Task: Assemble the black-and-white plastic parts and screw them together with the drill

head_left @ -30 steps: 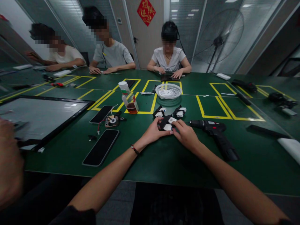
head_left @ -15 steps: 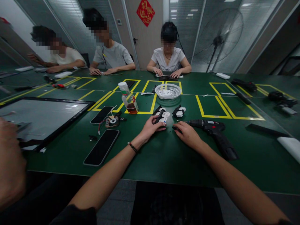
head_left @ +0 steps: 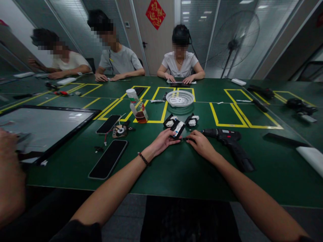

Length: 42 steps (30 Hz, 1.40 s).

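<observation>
My left hand (head_left: 165, 140) grips a black and white part (head_left: 178, 128) between thumb and fingers, its white face turned up. Close on the right, my right hand (head_left: 199, 141) pinches a small dark piece (head_left: 186, 138) too small to make out. Two similar black and white parts lie just beyond my hands, one on the left (head_left: 170, 121) and one on the right (head_left: 192, 120). The black power drill (head_left: 228, 136) rests on its side, its tip beside my right hand.
A bottle (head_left: 137, 107) and white basket (head_left: 180, 98) stand ahead. Two phones (head_left: 108, 159) and a small motor-like part (head_left: 119, 130) lie left, near a large framed panel (head_left: 50, 127). A neighbour's hand (head_left: 10, 144) is at far left; people sit opposite.
The part in my left hand has turned so its white face shows more, and the left fingers have opened out beneath it. My right hand stays close by with its fingertips slightly shifted.
</observation>
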Available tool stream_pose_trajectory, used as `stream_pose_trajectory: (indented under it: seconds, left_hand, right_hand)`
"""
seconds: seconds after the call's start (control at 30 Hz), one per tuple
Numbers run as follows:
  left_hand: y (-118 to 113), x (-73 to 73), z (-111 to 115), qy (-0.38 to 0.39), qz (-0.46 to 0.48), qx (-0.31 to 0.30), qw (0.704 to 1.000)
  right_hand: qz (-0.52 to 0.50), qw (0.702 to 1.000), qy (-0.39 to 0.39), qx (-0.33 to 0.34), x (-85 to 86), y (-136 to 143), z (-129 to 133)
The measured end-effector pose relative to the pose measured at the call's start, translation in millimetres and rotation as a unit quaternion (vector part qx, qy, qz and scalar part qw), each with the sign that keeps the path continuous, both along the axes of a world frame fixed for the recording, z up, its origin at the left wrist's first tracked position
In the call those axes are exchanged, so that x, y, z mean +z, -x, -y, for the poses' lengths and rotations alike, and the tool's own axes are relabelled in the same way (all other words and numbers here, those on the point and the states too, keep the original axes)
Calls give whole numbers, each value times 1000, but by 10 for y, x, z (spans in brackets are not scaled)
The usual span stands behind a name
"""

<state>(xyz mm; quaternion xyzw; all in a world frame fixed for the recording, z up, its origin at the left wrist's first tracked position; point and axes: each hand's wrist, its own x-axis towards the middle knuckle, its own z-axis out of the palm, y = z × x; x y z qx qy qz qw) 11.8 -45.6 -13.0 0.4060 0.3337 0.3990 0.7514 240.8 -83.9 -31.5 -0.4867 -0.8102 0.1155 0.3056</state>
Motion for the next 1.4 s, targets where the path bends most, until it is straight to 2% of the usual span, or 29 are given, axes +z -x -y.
stream_pose_trajectory:
  seconds: [0.17, 0.3, 0.37, 0.47, 0.57, 0.67, 0.77, 0.93, 1.4]
  left_hand:
    - [14, -29, -26, 16, 8, 6, 1000]
    - [20, -20, -21, 19, 18, 0, 1000]
    - [13, -13, -10, 22, 18, -7, 1000]
    - [-9, -7, 12, 19, 16, -15, 1000]
    - [-39, -9, 38, 9, 15, -27, 999]
    - [-67, -19, 67, 0, 12, -36, 999]
    - [-91, -44, 85, -12, 2, -19, 1000]
    - [-110, -95, 91, -49, -9, -5, 999]
    - [-126, -149, 99, -136, -87, -3, 987]
  right_hand:
    - [-43, 999, 15, -11, 33, 5, 7]
    - [-181, 981, 72, -27, 57, 28, 2]
    - [-288, 949, 126, -24, 71, 61, -1]
    - [-436, 877, 199, -12, 108, 130, 8]
    - [-530, 815, 236, -8, 145, 200, 33]
    - [-578, 772, 264, 1, 158, 252, 58]
    - [-601, 750, 276, -5, 156, 290, 75]
    - [-601, 750, 275, -17, 160, 328, 93]
    - [-558, 797, 227, -41, 187, 318, 125]
